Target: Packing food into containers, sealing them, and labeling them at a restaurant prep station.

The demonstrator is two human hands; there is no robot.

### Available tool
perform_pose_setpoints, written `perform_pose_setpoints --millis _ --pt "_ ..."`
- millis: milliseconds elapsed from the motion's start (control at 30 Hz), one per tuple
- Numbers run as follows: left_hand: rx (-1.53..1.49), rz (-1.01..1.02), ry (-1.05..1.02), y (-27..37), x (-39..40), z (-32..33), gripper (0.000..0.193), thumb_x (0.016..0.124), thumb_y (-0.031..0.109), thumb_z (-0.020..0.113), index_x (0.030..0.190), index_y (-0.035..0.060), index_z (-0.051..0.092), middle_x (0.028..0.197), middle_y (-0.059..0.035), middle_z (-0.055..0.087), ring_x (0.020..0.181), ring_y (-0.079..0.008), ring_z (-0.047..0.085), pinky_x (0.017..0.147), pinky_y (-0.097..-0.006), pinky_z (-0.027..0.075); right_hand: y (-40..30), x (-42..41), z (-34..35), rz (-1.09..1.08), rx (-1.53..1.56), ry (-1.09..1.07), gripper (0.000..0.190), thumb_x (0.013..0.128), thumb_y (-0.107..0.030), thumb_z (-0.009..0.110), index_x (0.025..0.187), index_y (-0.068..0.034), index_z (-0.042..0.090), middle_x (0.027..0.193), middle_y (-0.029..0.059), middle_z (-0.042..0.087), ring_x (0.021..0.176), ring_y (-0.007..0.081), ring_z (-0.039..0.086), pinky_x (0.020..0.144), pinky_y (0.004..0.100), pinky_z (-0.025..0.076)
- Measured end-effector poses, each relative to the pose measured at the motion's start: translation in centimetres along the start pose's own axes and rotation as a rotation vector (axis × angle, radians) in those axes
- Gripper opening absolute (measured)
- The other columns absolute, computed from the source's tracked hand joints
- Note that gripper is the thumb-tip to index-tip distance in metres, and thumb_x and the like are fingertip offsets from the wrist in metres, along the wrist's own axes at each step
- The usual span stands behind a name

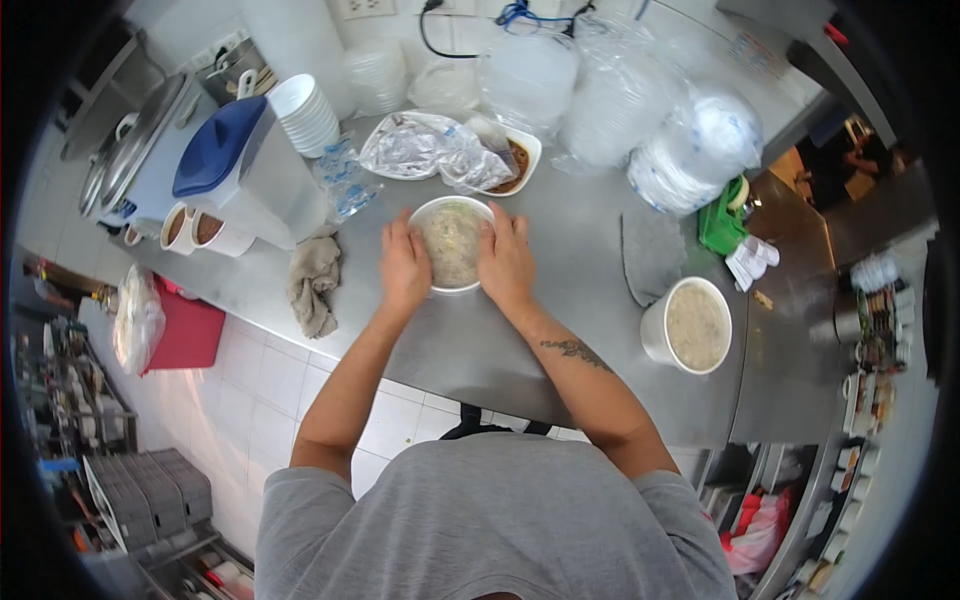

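Note:
Between my two hands stands a round white tub (452,244) of pale, greyish food, with a clear lid apparently over it. My left hand (406,259) wraps its left side, thumb along the rim. On the opposite side, my right hand (508,259) presses against the wall, its thumb also at the rim. The tub is on or just above the steel table (465,352); which of the two I cannot tell. A second white tub (697,322) with similar pale contents stands apart at the right.
Behind the tub lie foil-and-plastic-covered trays (427,146). A crumpled cloth (315,281) and a blue-lidded plastic container (255,165) are at left, near stacked white bowls (304,112). To the right are a grey cloth (652,255), a green tape dispenser (721,217) and bagged lids (697,150).

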State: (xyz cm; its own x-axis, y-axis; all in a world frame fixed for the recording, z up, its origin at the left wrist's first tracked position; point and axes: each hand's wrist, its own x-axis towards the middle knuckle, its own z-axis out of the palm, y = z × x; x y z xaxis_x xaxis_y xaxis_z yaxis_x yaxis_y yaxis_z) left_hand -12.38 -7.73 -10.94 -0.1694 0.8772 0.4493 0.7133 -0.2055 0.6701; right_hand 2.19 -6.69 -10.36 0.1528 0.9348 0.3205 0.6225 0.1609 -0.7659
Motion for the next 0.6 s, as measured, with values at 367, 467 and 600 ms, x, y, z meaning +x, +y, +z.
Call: perform_pose_setpoints --millis 367,467,600 --pt "-0.303 0.446 -0.265 12.0 1.8 2.4 0.011 0.081 0.003 0.053 0.090 -0.0015 0.056 0.093 -0.0163 0.053 0.085 -0.0328 0.053 0.074 -0.0386 0.043 6.8 -1.4 -22.5 -0.058 -0.565 0.217 0.020 0.081 -0.011 0.052 0.099 -0.008 0.062 0.087 0.0129 0.057 0.087 0.0316 0.052 0.077 0.0383 0.042" --pt "-0.395 0.453 -0.430 14.5 1.6 9.2 0.016 0.083 0.008 0.053 0.096 -0.0003 0.057 0.095 -0.0140 0.054 0.079 -0.0287 0.056 0.068 -0.0333 0.045 13.1 -3.9 -26.7 0.085 -0.927 0.363 0.022 0.083 -0.016 0.053 0.100 -0.007 0.061 0.084 0.0162 0.057 0.085 0.0332 0.053 0.075 0.0397 0.042" --pt "-0.150 0.314 -0.698 18.9 1.3 17.8 0.036 0.082 0.028 0.057 0.108 0.0020 0.055 0.104 -0.0142 0.053 0.092 -0.0289 0.054 0.079 -0.0379 0.043 17.8 -6.2 -29.9 0.447 -0.211 0.252 0.021 0.085 -0.016 0.051 0.097 -0.003 0.060 0.082 0.0184 0.056 0.080 0.0351 0.054 0.073 0.0404 0.042"
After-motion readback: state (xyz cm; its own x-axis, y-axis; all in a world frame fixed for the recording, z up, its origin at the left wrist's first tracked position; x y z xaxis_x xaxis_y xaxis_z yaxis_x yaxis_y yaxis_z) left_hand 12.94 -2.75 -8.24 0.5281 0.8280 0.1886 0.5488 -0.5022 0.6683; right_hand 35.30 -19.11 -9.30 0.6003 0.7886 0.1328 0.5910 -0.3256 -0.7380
